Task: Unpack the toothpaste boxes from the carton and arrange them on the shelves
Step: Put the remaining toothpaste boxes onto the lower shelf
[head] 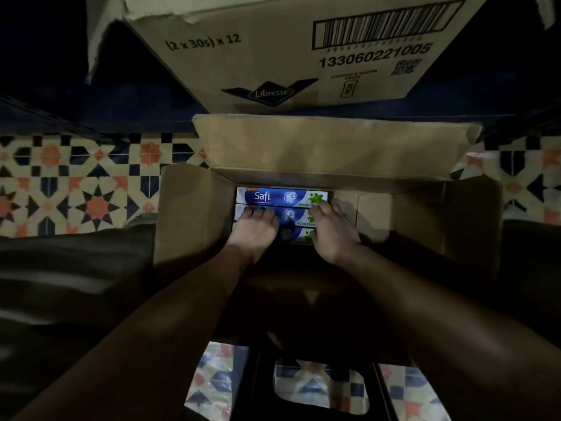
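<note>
An open brown carton point(394, 220) stands on the floor in front of me, its flaps folded out. Inside, at its left, lie blue and white Safi toothpaste boxes point(282, 196) in a row, side by side. Both my hands reach down into the carton. My left hand point(253, 227) lies on the left part of the nearer boxes, its fingertips curled over the far edge of the second box. My right hand point(332, 229) lies on their right part, fingers bent over the same box's green end. The nearest box is mostly hidden under my hands.
A bigger Libresse carton point(273, 56) stands behind the open one, at the top of the view. The floor point(76, 183) has patterned orange, navy and cream tiles. Dark shapes flank the carton at left and right. A dark stool frame point(258, 384) shows at the bottom.
</note>
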